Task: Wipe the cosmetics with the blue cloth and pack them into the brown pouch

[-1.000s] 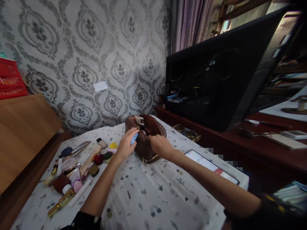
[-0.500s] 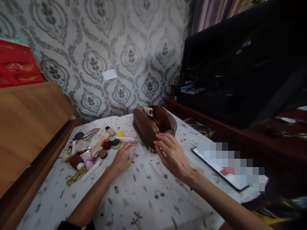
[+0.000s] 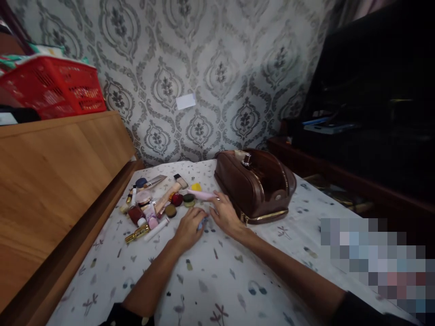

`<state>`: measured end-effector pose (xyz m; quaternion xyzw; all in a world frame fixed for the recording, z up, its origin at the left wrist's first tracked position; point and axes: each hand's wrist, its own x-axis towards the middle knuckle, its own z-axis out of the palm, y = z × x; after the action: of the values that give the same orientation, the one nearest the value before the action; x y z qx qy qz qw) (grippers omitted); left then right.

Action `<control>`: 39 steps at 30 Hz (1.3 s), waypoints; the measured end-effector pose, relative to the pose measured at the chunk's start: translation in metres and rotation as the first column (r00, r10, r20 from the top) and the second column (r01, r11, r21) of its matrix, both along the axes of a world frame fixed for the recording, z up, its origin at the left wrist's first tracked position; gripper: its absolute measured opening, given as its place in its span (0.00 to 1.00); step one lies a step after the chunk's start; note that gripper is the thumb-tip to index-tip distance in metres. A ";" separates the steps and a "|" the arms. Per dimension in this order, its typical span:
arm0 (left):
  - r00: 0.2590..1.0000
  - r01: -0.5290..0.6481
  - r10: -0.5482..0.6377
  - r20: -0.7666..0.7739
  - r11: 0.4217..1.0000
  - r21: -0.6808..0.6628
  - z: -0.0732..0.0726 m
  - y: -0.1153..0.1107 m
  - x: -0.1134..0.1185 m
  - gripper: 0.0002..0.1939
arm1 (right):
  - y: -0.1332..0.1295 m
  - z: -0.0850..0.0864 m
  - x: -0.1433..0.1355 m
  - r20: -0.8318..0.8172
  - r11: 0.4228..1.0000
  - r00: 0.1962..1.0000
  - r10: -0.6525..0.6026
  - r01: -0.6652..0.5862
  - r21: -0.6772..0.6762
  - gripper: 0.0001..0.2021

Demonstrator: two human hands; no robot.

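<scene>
The left hand lies on the cloth, fingers curled over a small blue thing; whether they grip it or merely cover it cannot be told. The right hand lies flat and open beside it, fingertips touching a pink tube and holding nothing. The open bag stands just right of both hands. Judging from this, the tube could roll away under a nudge, or a sweeping wrist could scatter the crowded cosmetics nearby.

A home room: patterned wallpaper, cloth-covered table, scattered cosmetics.
</scene>
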<state>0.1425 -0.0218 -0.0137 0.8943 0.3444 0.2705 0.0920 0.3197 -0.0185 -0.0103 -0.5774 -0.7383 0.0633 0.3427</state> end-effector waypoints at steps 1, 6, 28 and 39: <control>1.000 -0.001 0.002 -0.021 1.000 0.009 0.000 -0.001 0.000 0.19 | 0.004 -0.003 -0.001 0.005 1.000 1.000 -0.020 0.020 -0.002 0.17; 0.998 -0.003 0.005 -0.067 1.000 0.027 -0.001 -0.004 0.001 0.21 | 0.012 -0.017 0.006 -0.090 0.999 0.995 0.042 -0.039 0.028 0.15; 0.994 0.002 0.006 -0.106 0.997 0.071 -0.004 0.000 0.003 0.20 | 0.020 -0.034 0.013 -0.273 0.995 0.957 0.098 -0.100 0.007 0.17; 0.991 0.007 0.001 -0.131 0.998 0.064 -0.003 0.000 0.000 0.18 | 0.026 -0.036 0.017 -0.346 0.994 0.933 0.100 -0.110 -0.009 0.16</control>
<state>0.1420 -0.0215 -0.0165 0.9131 0.3396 0.2221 0.0409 0.3367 0.0077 -0.0463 -0.5219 -0.6957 0.1919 0.4548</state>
